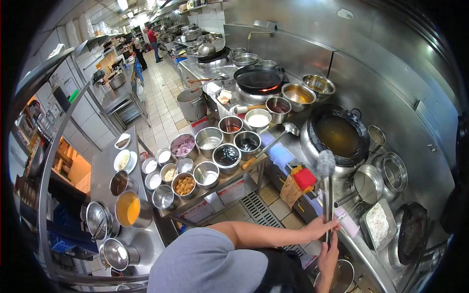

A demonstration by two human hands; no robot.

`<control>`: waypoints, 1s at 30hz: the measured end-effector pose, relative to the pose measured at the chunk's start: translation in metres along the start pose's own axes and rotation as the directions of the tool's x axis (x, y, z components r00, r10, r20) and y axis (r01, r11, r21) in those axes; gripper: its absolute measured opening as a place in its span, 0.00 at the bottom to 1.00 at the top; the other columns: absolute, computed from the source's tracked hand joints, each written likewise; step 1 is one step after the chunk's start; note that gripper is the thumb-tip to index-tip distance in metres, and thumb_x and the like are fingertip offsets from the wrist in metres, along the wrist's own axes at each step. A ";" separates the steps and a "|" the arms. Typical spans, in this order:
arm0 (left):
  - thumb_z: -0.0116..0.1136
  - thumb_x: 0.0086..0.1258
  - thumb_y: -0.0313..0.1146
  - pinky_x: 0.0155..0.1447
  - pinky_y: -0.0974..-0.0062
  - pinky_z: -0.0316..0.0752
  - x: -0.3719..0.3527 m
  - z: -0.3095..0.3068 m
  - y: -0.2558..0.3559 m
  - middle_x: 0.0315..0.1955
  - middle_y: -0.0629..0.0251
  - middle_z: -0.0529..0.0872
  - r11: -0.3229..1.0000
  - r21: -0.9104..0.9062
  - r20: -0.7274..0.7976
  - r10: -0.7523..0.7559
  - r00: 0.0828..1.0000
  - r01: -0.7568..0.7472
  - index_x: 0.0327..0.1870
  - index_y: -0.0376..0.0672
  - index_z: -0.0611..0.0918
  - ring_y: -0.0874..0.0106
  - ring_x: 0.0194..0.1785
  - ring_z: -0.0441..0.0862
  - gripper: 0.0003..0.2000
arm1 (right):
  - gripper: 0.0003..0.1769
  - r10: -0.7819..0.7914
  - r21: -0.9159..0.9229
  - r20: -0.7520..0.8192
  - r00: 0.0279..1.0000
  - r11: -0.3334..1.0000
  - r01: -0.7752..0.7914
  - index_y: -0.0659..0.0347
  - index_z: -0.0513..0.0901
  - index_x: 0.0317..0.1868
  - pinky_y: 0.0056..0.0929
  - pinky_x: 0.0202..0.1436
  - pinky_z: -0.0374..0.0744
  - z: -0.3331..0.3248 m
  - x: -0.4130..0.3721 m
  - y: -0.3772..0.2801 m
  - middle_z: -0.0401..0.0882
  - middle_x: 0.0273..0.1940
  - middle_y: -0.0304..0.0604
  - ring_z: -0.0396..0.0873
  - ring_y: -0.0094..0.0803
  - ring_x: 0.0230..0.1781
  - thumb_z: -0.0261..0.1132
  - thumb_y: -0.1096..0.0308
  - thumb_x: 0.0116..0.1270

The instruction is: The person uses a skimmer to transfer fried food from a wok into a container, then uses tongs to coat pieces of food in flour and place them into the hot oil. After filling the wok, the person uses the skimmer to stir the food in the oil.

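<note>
My left hand (320,229) reaches in from the left and closes round a long metal utensil (328,198). Just below it, my right hand (328,258) is also closed at the lower end of the same shafts. Two parallel shafts show, and the utensil's upper end is smeared by motion, so I cannot tell its exact kind. That blurred end overlaps the front rim of a large wok (337,134) holding dark yellowish liquid. Close by on the left are a red packet (305,179) and a torn brown carton (291,192).
A mesh strainer (365,187), a perforated ladle and a tray of white stuff (377,225) lie right of my hands. Several steel pots of sauces and ingredients crowd a side table (254,168). Beyond, a flame (268,89) burns under another wok. Two people stand down the aisle.
</note>
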State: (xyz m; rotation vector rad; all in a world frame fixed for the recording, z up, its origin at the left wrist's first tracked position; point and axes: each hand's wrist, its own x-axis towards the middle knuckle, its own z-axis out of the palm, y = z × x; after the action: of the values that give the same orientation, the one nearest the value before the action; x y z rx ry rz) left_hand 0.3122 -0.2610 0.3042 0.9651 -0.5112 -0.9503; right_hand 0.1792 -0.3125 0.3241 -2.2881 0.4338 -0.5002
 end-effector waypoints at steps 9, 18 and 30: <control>0.56 0.66 0.35 0.52 0.74 0.71 0.079 0.041 -0.074 0.41 0.63 0.78 0.937 0.348 0.464 -0.144 0.874 -0.031 0.50 0.38 0.70 0.75 0.47 0.75 0.16 | 0.12 0.298 0.009 -0.255 0.920 0.952 -0.306 0.67 0.72 0.45 0.35 0.29 0.69 -0.101 -0.034 0.100 0.70 0.24 0.50 0.71 0.37 0.24 0.52 0.67 0.67; 0.46 0.70 0.36 0.47 0.71 0.74 0.129 0.086 -0.111 0.41 0.61 0.81 0.680 0.152 0.305 -0.722 0.621 0.717 0.52 0.46 0.70 0.71 0.43 0.80 0.12 | 0.19 0.269 -0.659 -0.379 0.885 0.593 -0.463 0.56 0.77 0.49 0.44 0.40 0.75 -0.332 -0.066 0.196 0.80 0.38 0.51 0.77 0.51 0.38 0.58 0.55 0.62; 0.46 0.64 0.31 0.53 0.69 0.71 0.295 0.083 -0.226 0.49 0.53 0.76 0.460 0.828 -0.247 -0.215 0.945 0.321 0.59 0.40 0.66 0.63 0.57 0.72 0.20 | 0.11 0.628 -0.989 0.121 0.769 0.142 0.039 0.46 0.83 0.37 0.36 0.37 0.77 -0.405 0.066 0.236 0.81 0.31 0.38 0.81 0.37 0.37 0.67 0.58 0.51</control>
State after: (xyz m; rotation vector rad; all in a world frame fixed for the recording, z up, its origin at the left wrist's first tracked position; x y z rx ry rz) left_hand 0.3019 -0.6048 0.1406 2.0774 -0.7854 -0.8981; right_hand 0.0075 -0.7410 0.4303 -3.1885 1.1884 1.0331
